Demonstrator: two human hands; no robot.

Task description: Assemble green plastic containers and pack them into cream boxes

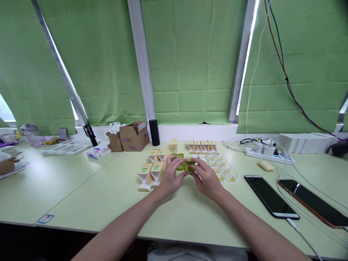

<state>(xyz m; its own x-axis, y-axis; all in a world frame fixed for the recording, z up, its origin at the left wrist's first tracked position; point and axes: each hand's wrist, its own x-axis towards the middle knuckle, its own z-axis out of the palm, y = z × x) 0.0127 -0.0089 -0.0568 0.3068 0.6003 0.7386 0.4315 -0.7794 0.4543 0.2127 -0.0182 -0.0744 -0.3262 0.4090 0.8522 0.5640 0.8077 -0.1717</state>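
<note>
My left hand (171, 177) and my right hand (208, 177) meet at the middle of the table, both with fingers curled round a small green case (189, 166). More green cases (177, 156) lie just behind it. To the left of my left hand stand small tan cartons with green labels (150, 173), some open. To the right of my right hand lie several clear plastic cups with yellow pieces inside (221, 166). A row of open tan cartons (201, 146) stands farther back.
Two phones (270, 196) (315, 203) on cables lie at the right, with a power strip (268, 151) and white boxes (307, 141) behind. A brown cardboard box (134, 137), a black cylinder (154, 132) and a white tray (67, 146) stand at the back. Another person's hand (7, 165) shows far left.
</note>
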